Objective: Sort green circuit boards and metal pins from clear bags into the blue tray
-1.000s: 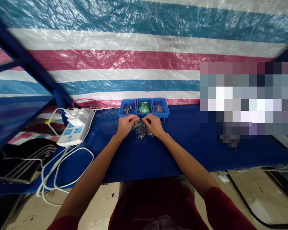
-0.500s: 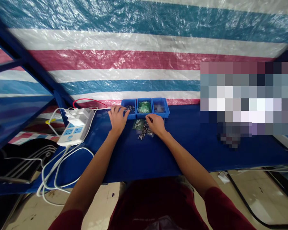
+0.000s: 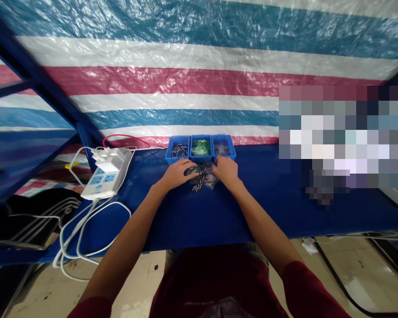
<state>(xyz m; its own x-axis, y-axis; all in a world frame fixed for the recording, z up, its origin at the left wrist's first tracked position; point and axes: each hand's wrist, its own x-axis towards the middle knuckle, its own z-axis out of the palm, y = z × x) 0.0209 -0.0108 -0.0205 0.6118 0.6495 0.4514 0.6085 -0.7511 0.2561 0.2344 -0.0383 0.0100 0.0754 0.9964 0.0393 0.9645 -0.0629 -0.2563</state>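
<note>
On the blue tabletop lies a loose pile of small metal pins [image 3: 199, 182], with small clear plastic bags [image 3: 211, 180] at its right side. My left hand [image 3: 179, 173] is at the left of the pile, thumb and fingers apart around a small green packet [image 3: 193, 169]; whether it grips the packet is unclear. At the pile's right edge, my right hand [image 3: 227, 170] has its fingers curled together by the bags, and what they pinch is hidden. Behind the hands stand three joined blue bins: the left bin [image 3: 168, 155] holds metal pins, the middle bin [image 3: 200, 158] green packets, the right bin [image 3: 233, 154] clear bags.
A white power strip [image 3: 101, 183] with plugged-in adapters lies left on the table, its white cables [image 3: 82, 234] looping over the front edge. A striped plastic sheet [image 3: 185, 81] hangs behind the bins. A blurred-out area [image 3: 338, 141] covers the right side.
My left hand has left the bin of pins and come down right to the green packet beside the pile. My right hand has shifted slightly right.
</note>
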